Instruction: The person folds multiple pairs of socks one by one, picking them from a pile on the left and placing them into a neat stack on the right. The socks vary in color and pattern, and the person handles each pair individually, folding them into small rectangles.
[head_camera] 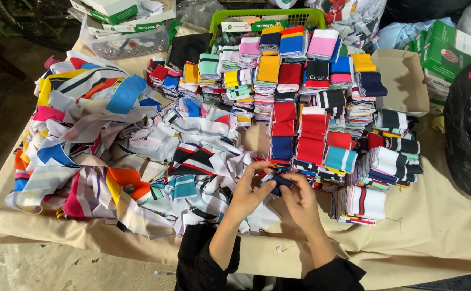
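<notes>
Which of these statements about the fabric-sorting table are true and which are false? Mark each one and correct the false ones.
1. Both hands hold a small dark blue fabric piece. True: the left hand and right hand pinch it together.
2. The loose, unfolded strips lie to the person's right. False: they lie to the left; folded stacks are to the right.
3. A green basket stands at the table's far edge. True.
4. The table is covered with a red cloth. False: the cloth is beige.
5. The person wears black sleeves. True.
</notes>
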